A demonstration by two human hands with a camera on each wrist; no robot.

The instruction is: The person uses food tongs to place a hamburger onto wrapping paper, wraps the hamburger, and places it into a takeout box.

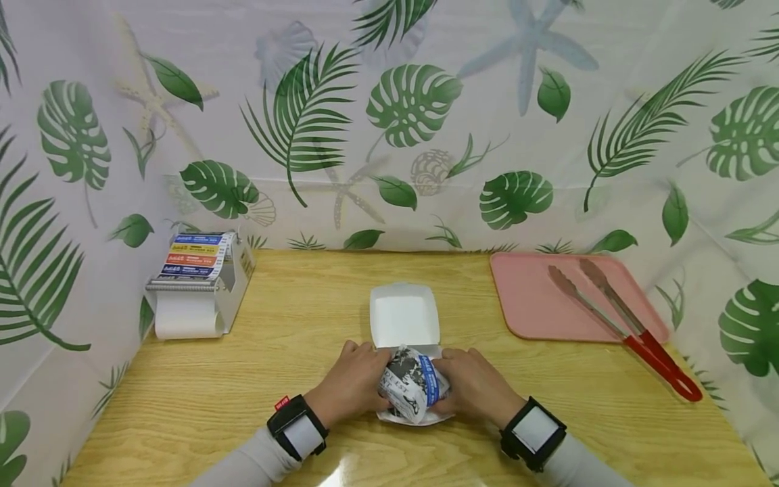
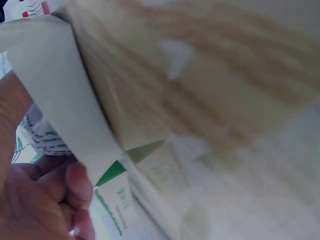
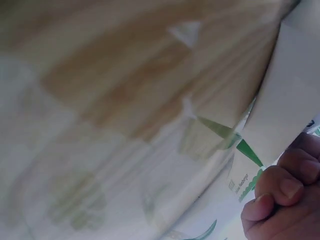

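A paper-wrapped burger [image 1: 403, 387], in black-and-white newsprint paper with a blue label strip, sits tilted in the lower half of a white clamshell box [image 1: 404, 318]. The box's lid stands open at the far side. From the left, my left hand [image 1: 358, 380] grips the wrapped burger; my right hand [image 1: 473, 384] holds its other side. In the left wrist view, the left hand [image 2: 42, 195] has curled fingers below the printed paper [image 2: 47, 132], beside the box wall [image 2: 60, 100]. Curled fingers of the right hand [image 3: 287, 192] show beside the box [image 3: 290, 90] in the right wrist view.
At the back left stands a label dispenser [image 1: 201, 284] with a roll of coloured labels. A pink tray [image 1: 529, 304] lies at the back right, with red-handled tongs [image 1: 633, 331] across its edge. A leaf-patterned curtain [image 1: 414, 135] borders the wooden table [image 1: 292, 304].
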